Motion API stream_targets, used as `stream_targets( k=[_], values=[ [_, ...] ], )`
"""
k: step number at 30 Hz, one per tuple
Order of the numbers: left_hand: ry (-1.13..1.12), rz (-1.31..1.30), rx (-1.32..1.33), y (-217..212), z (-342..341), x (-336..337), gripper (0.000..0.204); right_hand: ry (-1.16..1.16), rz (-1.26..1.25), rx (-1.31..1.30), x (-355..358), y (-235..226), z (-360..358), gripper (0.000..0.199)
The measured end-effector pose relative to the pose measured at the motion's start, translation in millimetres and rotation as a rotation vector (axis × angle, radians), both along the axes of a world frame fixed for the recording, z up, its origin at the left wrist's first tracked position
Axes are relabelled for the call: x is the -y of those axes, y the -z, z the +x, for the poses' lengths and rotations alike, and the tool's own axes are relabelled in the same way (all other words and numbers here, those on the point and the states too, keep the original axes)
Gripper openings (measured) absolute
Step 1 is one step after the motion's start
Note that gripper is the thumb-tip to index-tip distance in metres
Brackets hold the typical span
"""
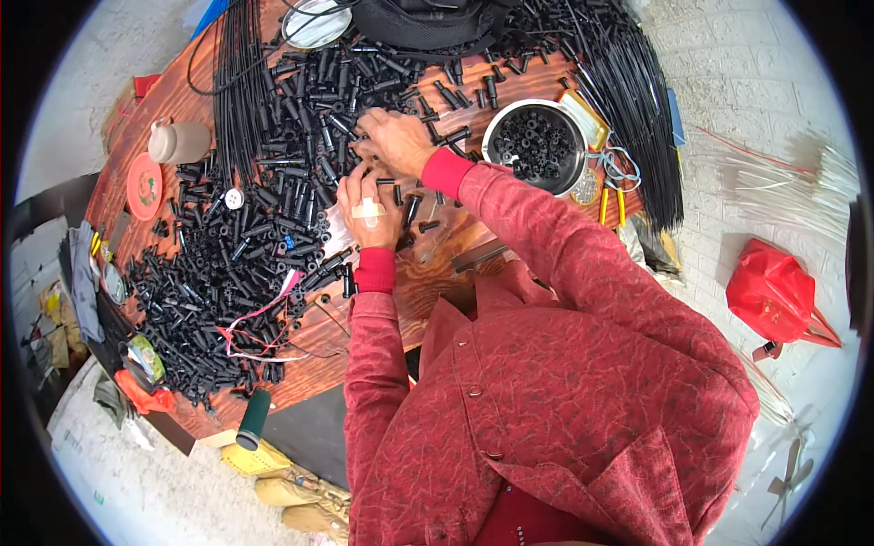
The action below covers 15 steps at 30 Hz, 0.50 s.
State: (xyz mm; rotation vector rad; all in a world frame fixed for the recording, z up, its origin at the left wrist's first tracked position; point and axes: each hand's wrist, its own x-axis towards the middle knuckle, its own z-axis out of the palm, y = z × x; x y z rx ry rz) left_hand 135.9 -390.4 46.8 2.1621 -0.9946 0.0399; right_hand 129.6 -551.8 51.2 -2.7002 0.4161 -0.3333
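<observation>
My left hand (pixel 371 215), with a pale bandage on its back, is over the black parts near the middle of the wooden table (pixel 426 289). Its fingers are bent, and what they grip, if anything, is too small to make out. Just beyond it my right hand (pixel 397 140) reaches in from the right, fingers curled together at the edge of the heap; what they hold is hidden. Around both hands lie many short black plastic tubes (pixel 300 173). Clear plastic film (pixel 437 232) shows beside the hands, and a few loose tubes (pixel 421 214) lie on it.
Right of my hands stands a metal bowl (pixel 492 146) of small black rings. Long black rods lie in bundles at the far left (pixel 241 82) and far right (pixel 642 118). A black bag (pixel 428 27) sits at the back, a beige jug (pixel 182 143) and pink dish (pixel 144 187) at left.
</observation>
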Motion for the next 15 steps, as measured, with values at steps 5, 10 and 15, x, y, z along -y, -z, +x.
stream_targets(
  k=[5, 10, 15],
  values=[
    [0.012, -0.024, -0.019, 3.7, -4.9, -1.2, 0.035, 0.07, -0.095, -0.194, -0.7, -4.2, 16.5, 0.031],
    [0.002, -0.035, -0.001, 4.7, -4.6, -2.3, 0.03, 0.078, -0.091, -0.119, -10.4, 0.5, 5.4, 0.033],
    [0.014, -0.048, -0.025, 2.6, -4.5, -2.1, 0.028, 0.008, -0.111, -0.235, -4.0, -8.8, 13.7, 0.033]
  ],
)
